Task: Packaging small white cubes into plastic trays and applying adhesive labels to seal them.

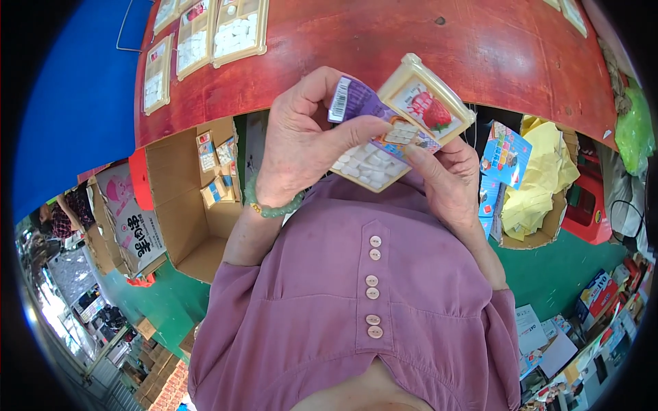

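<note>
My left hand [288, 147], a green bead bracelet [275, 207] at its wrist, pinches a purple printed paper label [361, 99] with a barcode at one end. The label lies across the middle of a cream plastic case [393, 82], and its far left end stands up off it. A strawberry picture fills the case's upper part; many white pellets show in its lower part. From the right, my right hand [452, 185] grips the case, its thumb pressing on the label. The fingers behind the case are partly hidden.
Several similar pellet-filled cases [236, 34] lie at the back left of the red table [329, 41]. Below its edge, an open cardboard box [199, 250] with a few packs stands left. On the right are a box of yellow paper [538, 185], blue printed cards [506, 154] and a red stool [591, 205].
</note>
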### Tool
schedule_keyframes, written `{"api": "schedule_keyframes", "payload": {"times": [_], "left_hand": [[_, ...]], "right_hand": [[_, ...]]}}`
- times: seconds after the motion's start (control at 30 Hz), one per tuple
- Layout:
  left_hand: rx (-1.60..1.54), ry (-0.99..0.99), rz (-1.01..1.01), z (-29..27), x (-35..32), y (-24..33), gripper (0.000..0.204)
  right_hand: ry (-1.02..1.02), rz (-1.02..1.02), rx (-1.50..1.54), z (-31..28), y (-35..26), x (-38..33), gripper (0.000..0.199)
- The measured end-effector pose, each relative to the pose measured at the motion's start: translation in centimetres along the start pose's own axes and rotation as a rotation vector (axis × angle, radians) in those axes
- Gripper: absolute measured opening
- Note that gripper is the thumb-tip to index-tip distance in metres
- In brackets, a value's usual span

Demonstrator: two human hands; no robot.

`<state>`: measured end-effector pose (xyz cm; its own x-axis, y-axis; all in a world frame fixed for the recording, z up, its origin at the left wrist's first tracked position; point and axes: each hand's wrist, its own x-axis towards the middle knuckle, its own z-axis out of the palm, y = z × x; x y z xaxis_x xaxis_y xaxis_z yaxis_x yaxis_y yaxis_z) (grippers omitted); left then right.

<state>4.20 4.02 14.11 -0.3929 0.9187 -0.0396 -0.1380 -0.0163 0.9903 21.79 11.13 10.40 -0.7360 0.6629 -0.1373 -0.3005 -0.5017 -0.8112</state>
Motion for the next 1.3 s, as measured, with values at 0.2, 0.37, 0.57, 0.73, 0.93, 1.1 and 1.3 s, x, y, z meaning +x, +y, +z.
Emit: {"api": "schedule_keyframes", "payload": {"times": [0.2,0.37,0.57,0.73,0.93,1.1,1.3], "left_hand": [[0.048,-0.088,-0.013,0.8,-0.7,0.4,0.028],[0.003,-0.261,-0.092,0.7,-0.4,0.8,0.026],[-0.231,-0.367,0.011,-0.4,0.5,-1.0,0.018],[0.115,-0.635,0.199,-1.8,2.2,-0.1,0.020],[0.269,-0.850,0.237,-1.9,3.1,1.4,0.012],[0.142,-0.900,0.226,-1.0,3.5,-1.0,0.012],[-0.089,-0.802,0.114,-1.0,2.9,-3.2,0.008]], "right_hand": [[-0.031,0.013,0.165,-1.6,-0.1,-0.5,0.029],[-0.128,-0.005,0.196,-3.0,0.4,-1.1,0.032],[-0.251,-0.119,-0.295,-3.6,-1.2,-0.5,0.021],[-0.333,-0.237,-0.430,-3.0,-2.2,-0.6,0.023],[-0.458,-0.420,-0.562,-2.9,-2.2,-0.6,0.029],[-0.493,-0.492,-0.603,-2.5,-2.4,-0.3,0.030],[-0.626,-0.478,-0.643,-1.4,-2.6,-0.2,0.030]]}}
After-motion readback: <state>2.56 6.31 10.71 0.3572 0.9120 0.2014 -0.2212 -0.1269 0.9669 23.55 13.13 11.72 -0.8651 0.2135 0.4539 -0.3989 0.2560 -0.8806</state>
